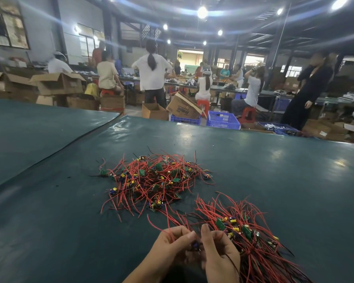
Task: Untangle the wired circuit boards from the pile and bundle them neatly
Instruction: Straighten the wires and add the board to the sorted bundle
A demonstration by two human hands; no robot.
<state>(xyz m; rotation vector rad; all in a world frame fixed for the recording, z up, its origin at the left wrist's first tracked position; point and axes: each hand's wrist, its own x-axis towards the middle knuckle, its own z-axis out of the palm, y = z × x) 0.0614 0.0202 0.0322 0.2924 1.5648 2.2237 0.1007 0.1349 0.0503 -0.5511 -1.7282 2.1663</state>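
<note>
A tangled pile (pixel 153 180) of small green circuit boards with red and black wires lies in the middle of the dark green table (pixel 59 211). Nearer me, at the lower right, a more ordered bundle (pixel 247 237) of the same boards fans out with its wires running roughly parallel. My left hand (pixel 170 248) and my right hand (pixel 219 252) meet at the bottom centre, both pinching one wired board (pixel 195 245) with a dark component. Red wires run from my fingers up toward the pile. The bundle's near end touches my right hand.
A seam in the table cover (pixel 80 137) runs diagonally at the left. Beyond the far table edge are blue plastic crates (pixel 223 119), cardboard boxes (pixel 180 109) and several people at other benches.
</note>
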